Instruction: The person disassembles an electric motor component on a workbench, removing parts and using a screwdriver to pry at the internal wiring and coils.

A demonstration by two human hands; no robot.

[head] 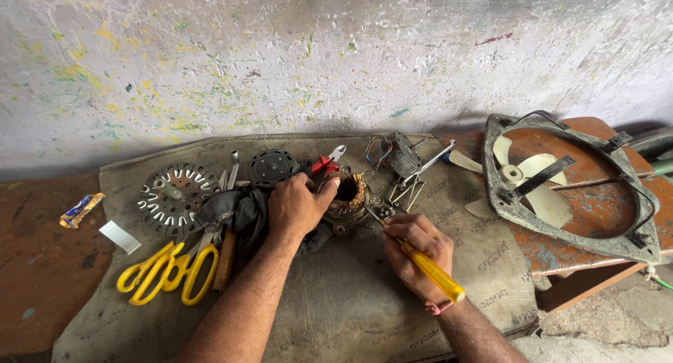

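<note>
My left hand (297, 206) grips the side of a round motor stator (348, 198) wound with copper wire, which rests on a grey sack mat (336, 300). My right hand (419, 254) holds a yellow-handled screwdriver (431, 270), its metal tip reaching up to the stator's lower right edge. A dark cloth (235, 210) lies just left of my left hand.
Yellow-handled scissors (168, 272) lie at the left front. A slotted metal disc (175, 197), a black round cover (272, 167), red pliers (326, 162) and small motor parts (406, 163) lie behind. An exhaust fan frame with pale blades (561, 187) sits on a rusty stool at the right.
</note>
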